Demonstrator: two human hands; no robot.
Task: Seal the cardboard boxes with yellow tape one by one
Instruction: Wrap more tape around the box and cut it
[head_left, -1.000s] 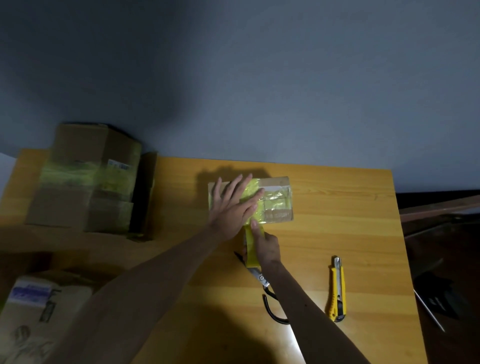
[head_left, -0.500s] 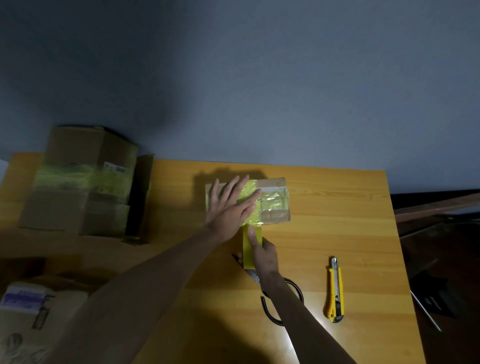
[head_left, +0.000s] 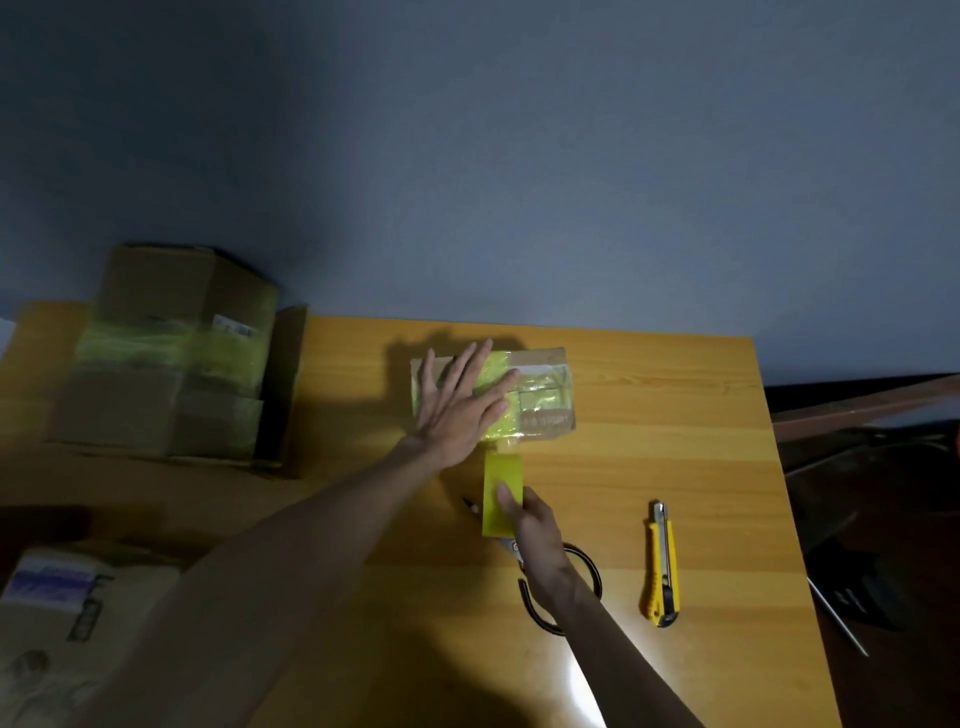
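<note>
Three cardboard boxes were in sight by my count, and the job looked partway through; nearest me, low on the left, a labelled box (head_left: 47, 623) showed no yellow that I could make out in the gloom, so I took it as waiting its turn; beyond it the right hand (head_left: 530, 525) gripped the yellow tape roll (head_left: 501, 493), held just beside the small box (head_left: 545, 395), with scissors (head_left: 511, 546) under the wrist and a utility knife (head_left: 661, 564) to the right on the table (head_left: 675, 395); farther on, the left hand (head_left: 462, 400) lay flat with straight fingers, pressing that small box, already yellow across its top; cutting and smoothing seemed left; farthest left, the large box (head_left: 171, 353) wore yellow bands and looked sealed.
</note>
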